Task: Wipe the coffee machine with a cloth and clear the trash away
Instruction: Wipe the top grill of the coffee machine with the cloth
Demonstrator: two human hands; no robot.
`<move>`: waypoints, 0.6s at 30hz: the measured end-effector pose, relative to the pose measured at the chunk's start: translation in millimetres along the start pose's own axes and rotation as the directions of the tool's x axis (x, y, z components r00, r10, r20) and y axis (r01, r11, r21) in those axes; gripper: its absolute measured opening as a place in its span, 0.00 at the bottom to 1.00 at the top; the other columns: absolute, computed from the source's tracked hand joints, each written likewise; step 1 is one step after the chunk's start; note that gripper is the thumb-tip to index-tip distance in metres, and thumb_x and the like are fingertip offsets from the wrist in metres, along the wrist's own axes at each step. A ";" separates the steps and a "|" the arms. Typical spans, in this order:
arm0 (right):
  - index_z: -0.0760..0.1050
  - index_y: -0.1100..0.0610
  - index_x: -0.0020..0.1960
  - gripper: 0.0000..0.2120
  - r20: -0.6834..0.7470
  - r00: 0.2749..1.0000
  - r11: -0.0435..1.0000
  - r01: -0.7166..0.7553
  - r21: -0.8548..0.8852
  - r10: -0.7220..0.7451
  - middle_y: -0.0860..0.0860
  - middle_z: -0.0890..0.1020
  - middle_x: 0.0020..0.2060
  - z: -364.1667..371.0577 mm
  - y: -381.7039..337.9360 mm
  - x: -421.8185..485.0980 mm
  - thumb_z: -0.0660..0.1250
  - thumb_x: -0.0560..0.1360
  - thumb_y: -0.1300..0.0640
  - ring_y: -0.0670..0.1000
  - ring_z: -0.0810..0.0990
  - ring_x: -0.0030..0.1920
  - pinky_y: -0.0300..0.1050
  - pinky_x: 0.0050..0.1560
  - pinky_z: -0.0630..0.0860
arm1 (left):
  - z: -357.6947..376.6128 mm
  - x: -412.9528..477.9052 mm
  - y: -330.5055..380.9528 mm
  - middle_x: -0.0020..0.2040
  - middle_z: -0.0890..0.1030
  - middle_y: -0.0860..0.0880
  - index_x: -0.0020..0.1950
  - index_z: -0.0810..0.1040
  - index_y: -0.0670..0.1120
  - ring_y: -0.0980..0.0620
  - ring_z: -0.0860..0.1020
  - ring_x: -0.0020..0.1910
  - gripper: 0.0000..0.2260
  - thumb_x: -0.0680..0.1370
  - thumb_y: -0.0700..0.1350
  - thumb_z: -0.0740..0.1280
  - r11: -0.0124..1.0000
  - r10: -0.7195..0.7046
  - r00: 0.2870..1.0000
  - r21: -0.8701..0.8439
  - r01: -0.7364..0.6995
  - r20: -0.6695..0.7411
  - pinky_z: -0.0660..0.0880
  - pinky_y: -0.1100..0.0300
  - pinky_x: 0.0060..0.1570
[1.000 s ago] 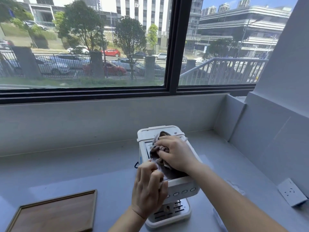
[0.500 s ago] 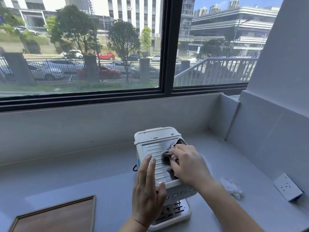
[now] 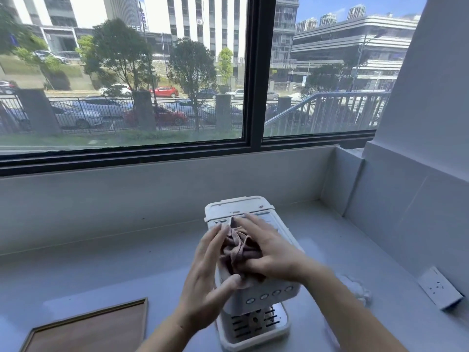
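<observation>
One cloth (image 3: 238,246) gripped by left hand (image 3: 203,283), right hand (image 3: 275,252), atop coffee machine (image 3: 269,292) — grey counter (image 3: 101,270).

Coffee machine (image 3: 238,207) top mostly hidden under cloth (image 3: 237,247), R hand (image 3: 271,247). L hand (image 3: 203,275) motion-blurred, grip on cloth unclear. Wooden tray (image 3: 94,329) cut off by btm edge. Trash (image 3: 356,288) smeared, partly behind R forearm. Button (image 3: 264,296) markings too small to read.
</observation>
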State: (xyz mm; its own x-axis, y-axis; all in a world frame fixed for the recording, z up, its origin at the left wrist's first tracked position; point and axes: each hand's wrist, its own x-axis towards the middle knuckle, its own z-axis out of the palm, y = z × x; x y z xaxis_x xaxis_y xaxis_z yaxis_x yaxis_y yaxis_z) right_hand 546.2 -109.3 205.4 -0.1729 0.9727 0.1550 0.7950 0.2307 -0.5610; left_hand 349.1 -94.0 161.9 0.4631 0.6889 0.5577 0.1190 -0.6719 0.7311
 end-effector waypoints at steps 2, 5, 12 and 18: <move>0.53 0.44 0.79 0.49 -0.108 0.990 0.996 -0.087 -0.009 0.086 0.45 0.55 0.79 -8.4 9.6 -12.3 0.73 0.65 0.39 0.46 0.51 0.79 0.47 0.78 0.54 | -4.9 15.1 7.1 0.78 0.58 0.53 0.77 0.62 0.56 0.52 0.55 0.79 0.34 0.71 0.57 0.66 0.990 -0.023 0.999 0.141 0.018 0.034 0.59 0.48 0.75; 0.51 0.49 0.80 0.51 -0.171 0.971 0.974 -0.190 -0.127 0.167 0.44 0.57 0.78 0.1 10.8 -27.6 0.61 0.63 0.29 0.46 0.53 0.78 0.44 0.76 0.56 | -2.7 43.4 13.2 0.80 0.54 0.55 0.75 0.58 0.68 0.54 0.50 0.79 0.34 0.70 0.69 0.64 0.907 -0.059 0.981 0.420 -0.024 0.183 0.54 0.52 0.76; 0.43 0.52 0.81 0.65 -0.091 0.981 0.956 -0.189 -0.224 0.172 0.44 0.47 0.80 2.4 14.7 -36.1 0.61 0.56 0.17 0.42 0.44 0.79 0.42 0.78 0.43 | 4.5 73.1 0.5 0.53 0.80 0.58 0.54 0.80 0.56 0.56 0.76 0.53 0.17 0.67 0.59 0.71 0.884 -0.032 0.966 0.458 -0.094 0.258 0.71 0.61 0.51; 0.47 0.49 0.81 0.47 -0.117 0.978 0.955 -0.195 -0.225 0.172 0.44 0.50 0.80 2.0 18.8 -37.0 0.58 0.70 0.29 0.43 0.48 0.78 0.38 0.75 0.45 | 1.1 78.6 -22.9 0.48 0.79 0.54 0.51 0.78 0.52 0.47 0.73 0.49 0.15 0.66 0.53 0.67 0.811 -0.092 0.993 0.585 0.033 0.071 0.71 0.50 0.51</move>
State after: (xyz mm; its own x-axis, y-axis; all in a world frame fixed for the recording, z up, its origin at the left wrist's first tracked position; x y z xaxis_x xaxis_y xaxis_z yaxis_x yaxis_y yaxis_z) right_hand 566.5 -140.8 187.5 0.0354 0.9880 0.1501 0.9235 0.0250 -0.3827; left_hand 383.7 -24.7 188.6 0.5116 0.7268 0.4583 0.6254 -0.6807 0.3814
